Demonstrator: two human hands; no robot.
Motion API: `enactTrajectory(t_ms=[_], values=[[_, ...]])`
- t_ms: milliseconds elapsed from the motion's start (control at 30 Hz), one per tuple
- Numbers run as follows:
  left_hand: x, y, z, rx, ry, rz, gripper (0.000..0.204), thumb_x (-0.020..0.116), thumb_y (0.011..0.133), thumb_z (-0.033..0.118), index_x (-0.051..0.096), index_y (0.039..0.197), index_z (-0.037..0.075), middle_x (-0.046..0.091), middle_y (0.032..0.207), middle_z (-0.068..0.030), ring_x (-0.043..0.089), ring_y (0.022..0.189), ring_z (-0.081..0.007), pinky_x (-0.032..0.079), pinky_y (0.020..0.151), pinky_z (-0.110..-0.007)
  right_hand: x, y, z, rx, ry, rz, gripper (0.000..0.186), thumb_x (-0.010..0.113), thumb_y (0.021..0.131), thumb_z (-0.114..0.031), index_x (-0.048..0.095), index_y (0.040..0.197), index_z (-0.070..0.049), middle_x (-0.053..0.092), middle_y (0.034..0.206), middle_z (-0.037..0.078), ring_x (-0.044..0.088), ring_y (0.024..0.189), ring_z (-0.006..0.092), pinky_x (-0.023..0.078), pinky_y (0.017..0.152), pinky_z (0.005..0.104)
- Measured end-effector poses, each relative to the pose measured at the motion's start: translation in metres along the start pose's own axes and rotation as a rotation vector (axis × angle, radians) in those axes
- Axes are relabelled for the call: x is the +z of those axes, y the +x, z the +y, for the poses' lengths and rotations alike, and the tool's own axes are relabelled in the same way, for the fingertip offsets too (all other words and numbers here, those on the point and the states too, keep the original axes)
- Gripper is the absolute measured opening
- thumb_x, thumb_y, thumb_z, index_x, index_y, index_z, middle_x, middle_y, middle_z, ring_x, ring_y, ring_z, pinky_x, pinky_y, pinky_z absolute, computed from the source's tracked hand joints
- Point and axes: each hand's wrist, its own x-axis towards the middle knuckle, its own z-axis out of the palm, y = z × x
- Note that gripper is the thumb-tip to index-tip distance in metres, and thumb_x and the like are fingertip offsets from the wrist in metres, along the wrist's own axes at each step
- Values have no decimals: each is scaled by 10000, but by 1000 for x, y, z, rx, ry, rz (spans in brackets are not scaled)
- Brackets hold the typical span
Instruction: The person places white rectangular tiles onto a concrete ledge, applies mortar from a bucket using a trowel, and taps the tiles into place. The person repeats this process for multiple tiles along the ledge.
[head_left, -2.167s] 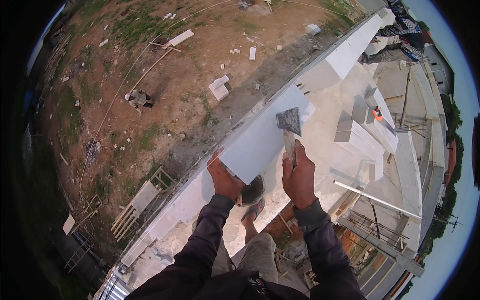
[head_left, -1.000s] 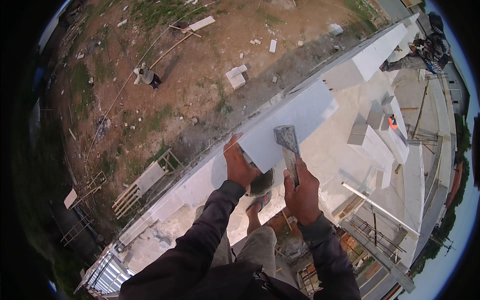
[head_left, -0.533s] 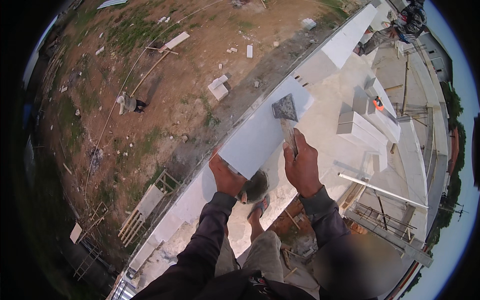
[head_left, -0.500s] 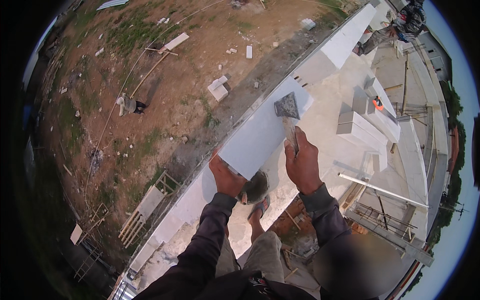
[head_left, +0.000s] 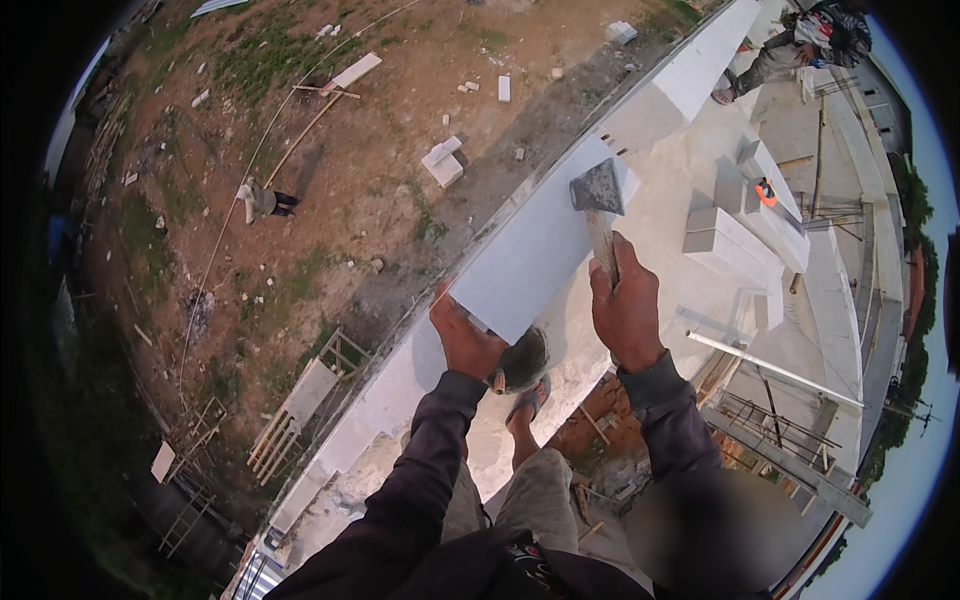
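Observation:
A long white building block (head_left: 545, 255) lies along the top of the pale wall at the outer edge. My left hand (head_left: 465, 335) grips its near left corner, with fingers along the outer side. My right hand (head_left: 628, 310) is closed round the wooden handle of a mallet (head_left: 598, 188). The mallet's grey, dusty head appears over the far part of the block; I cannot tell whether it touches. Just below the block's near end sits a round dark bucket (head_left: 525, 362) with grey contents, beside my sandalled foot.
More white blocks (head_left: 730, 250) are stacked at the right, with an orange-handled tool (head_left: 765, 192) on top. Another person (head_left: 820, 40) sits at the far right. Left of the wall the ground drops away, where a person (head_left: 262, 200) stands below. Scaffolding (head_left: 300, 405) stands lower left.
The view has shifted slightly, so the scene sits a little differently in the picture. The mallet head appears slightly farther up the block. Both hands keep their grips.

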Motion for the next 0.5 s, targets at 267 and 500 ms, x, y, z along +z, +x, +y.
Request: enactTrajectory(t_ms=[267,500], values=[[2,-14,-16,-8,89,-33,1219,928,595,292,186,1509,-24,308,1487,-269,282,1395,-460,207,1174,-586,-2,-37,-24,72,138,-51,383,584,913,-43,509,1269,78,651,922,308,651,850,488,517,724,496],[10,-8,-84,87,344,-308,1139,903,625,384,281,1500,3,356,1473,-249,314,1395,-448,166,1151,-666,-8,-57,-13,16,185,-29,426,616,915,-51,525,1302,100,668,1045,307,689,930,439,545,790,415]])
